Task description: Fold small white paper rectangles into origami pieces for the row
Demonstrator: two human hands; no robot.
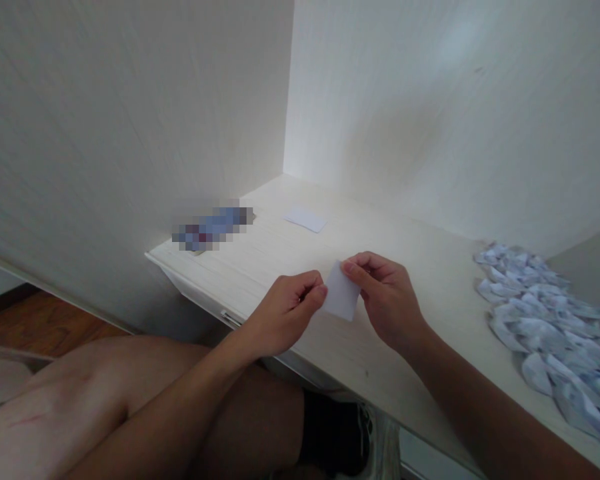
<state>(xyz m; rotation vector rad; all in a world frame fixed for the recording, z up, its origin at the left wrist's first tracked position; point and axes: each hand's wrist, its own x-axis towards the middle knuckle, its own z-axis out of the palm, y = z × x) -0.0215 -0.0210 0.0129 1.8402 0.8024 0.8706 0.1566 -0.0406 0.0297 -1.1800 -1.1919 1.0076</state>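
Note:
A small white piece of paper (342, 293) is held up over the near edge of the desk, between my two hands. My left hand (293, 310) pinches its left edge between thumb and curled fingers. At its upper right corner, my right hand (387, 293) grips the same paper with thumb and fingertips. The paper looks flat and blank on the side facing me. Behind it on the desk lies a small stack of white paper (307, 219), which neither hand touches.
Folded, printed paper pieces (545, 320) are heaped in rows on the right of the white desk (410, 240). A pixelated bluish object (215, 227) lies at the left end, near the side wall (155, 100). A drawer handle (230, 319) shows on the desk's front, above my legs.

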